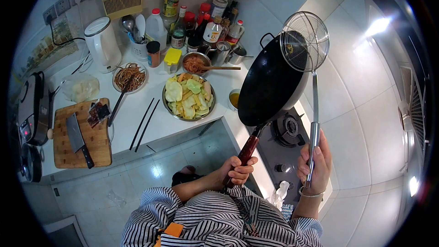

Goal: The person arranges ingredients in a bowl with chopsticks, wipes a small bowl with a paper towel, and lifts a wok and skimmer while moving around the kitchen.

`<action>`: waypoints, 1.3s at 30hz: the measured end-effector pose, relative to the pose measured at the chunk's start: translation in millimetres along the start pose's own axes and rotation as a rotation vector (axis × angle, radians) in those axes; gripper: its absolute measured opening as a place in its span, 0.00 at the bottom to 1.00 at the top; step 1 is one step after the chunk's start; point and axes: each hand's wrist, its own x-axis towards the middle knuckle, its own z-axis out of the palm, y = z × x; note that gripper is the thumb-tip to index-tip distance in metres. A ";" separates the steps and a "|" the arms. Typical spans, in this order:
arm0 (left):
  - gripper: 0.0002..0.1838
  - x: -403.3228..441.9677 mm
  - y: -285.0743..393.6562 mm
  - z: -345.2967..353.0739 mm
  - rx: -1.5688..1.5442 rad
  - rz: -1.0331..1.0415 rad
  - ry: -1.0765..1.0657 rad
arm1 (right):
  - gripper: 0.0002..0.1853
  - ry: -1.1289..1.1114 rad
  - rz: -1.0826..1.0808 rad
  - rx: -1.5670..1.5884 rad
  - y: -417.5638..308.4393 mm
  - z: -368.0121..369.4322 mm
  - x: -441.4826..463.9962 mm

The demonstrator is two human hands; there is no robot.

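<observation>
My left hand (pixel 236 171) is wrapped round the dark red handle of a black wok (pixel 270 84), which is lifted and tipped steeply so its dark inside faces left. In my right hand (pixel 316 161) is the metal handle of a wire skimmer (pixel 305 41), held upright with its round mesh overlapping the upper right of the wok. Whether mesh and wok touch, I cannot tell. Below the wok a gas burner (pixel 289 129) shows on the dark hob. Left of the wok's rim stands a small bowl of yellowish liquid (pixel 234 99), partly hidden by it.
On the white counter are a bowl of cut cabbage (pixel 190 103), a pan of reddish food (pixel 195 63), a plate of brown strips (pixel 130 77) and chopsticks (pixel 144 124). A cleaver (pixel 77 135) lies on the cutting board (pixel 64 153). Bottles, a kettle (pixel 101 45) and a cooker (pixel 34 110) stand behind.
</observation>
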 end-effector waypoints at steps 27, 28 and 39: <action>0.12 0.2 4.2 4.2 0.054 -0.033 0.061 | 0.27 0.025 -0.005 0.010 0.4 4.6 -1.9; 0.12 0.3 4.2 6.0 0.088 -0.044 0.117 | 0.27 0.047 -0.002 0.006 -0.7 3.4 -3.2; 0.11 14.6 11.9 20.8 0.322 -0.134 0.495 | 0.28 0.204 0.005 0.086 1.3 -45.5 -31.1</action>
